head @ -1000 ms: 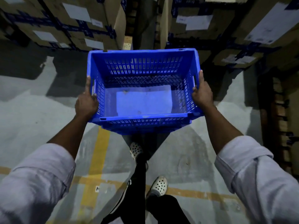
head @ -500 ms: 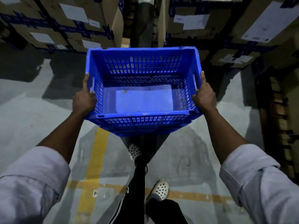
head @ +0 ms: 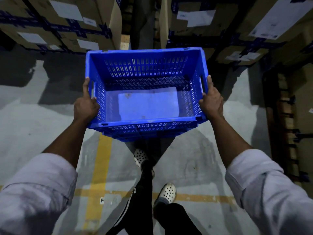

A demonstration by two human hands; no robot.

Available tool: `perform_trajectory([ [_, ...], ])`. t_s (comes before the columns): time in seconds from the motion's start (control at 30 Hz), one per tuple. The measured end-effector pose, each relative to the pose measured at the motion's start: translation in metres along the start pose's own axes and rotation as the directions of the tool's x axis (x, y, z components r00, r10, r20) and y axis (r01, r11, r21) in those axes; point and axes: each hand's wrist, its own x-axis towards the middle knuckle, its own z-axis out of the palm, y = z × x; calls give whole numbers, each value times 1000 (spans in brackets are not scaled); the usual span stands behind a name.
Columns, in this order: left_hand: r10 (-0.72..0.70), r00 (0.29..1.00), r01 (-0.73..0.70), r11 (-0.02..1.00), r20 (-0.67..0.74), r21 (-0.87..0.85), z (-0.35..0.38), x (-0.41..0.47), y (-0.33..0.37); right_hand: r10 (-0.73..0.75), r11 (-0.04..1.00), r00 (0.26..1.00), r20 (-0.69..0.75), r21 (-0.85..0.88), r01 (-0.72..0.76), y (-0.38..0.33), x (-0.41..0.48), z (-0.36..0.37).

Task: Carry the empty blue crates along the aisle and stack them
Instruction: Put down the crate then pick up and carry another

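1. One blue crate (head: pixel 145 68) is held up in the air at the centre of the view, mouth upward, above the floor and in front of the person's legs. Its walls are slotted, and a pale sheet (head: pixel 149 104) lies flat on its bottom.
2. Both short ends of the crate are gripped, so it hangs between the two hands, roughly level.
3. On the left end, the left hand (head: pixel 86 106) clamps the outer wall near the handle slot (head: pixel 92 87). Its thumb (head: pixel 87 85) lies straight along the rim, pointing away from the person, and the fingers curl against the wall.
4. On the right end, the right hand (head: pixel 211 100) grips in the same way beside the other slot (head: pixel 201 82), thumb (head: pixel 210 82) stretched along the rim. The fingers wrap round the outside, mostly out of sight.
5. Both forearms reach forward, with pale sleeves (head: pixel 37 192) rolled up near the elbows.
6. Below the crate are black trousers (head: pixel 144 200) and two white perforated shoes, one (head: pixel 140 156) ahead of the other (head: pixel 167 192).
7. The grey concrete floor (head: pixel 25 124) bears crossing yellow lines (head: pixel 101 158).
8. Stacks of cardboard boxes (head: pixel 59 22) with white labels stand ahead on the left, with more boxes (head: pixel 254 22) on the right and a narrow gap between the two groups.
9. At the far right stands a wooden pallet (head: pixel 286 133).
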Motion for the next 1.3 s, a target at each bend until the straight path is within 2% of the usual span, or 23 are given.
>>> perform_trajectory([
  [0.27,-9,1000,9,1000,-14,-9,9,-8,-4,7,999,1000,14,45,-8,15,-7,2],
  [0.47,39,998,-39,999,-46,-4,6,-5,-18,44,997,994,-97,-63,-51,4,-22,15],
  [0.57,16,996,-13,999,-87,39,11,-9,-18,42,997,998,-44,-59,-44,5,-11,15],
  [0.8,5,998,0,996,-62,88,14,-18,-7,37,995,999,-5,-92,-37,6,-8,10],
  [0.93,-23,998,27,997,-61,79,11,-13,-9,19,995,999,-48,-93,-23,0,-8,13],
  [1.3,-62,998,63,998,-13,12,13,-9,-10,47,994,998,36,-104,-43,-7,4,2],
])
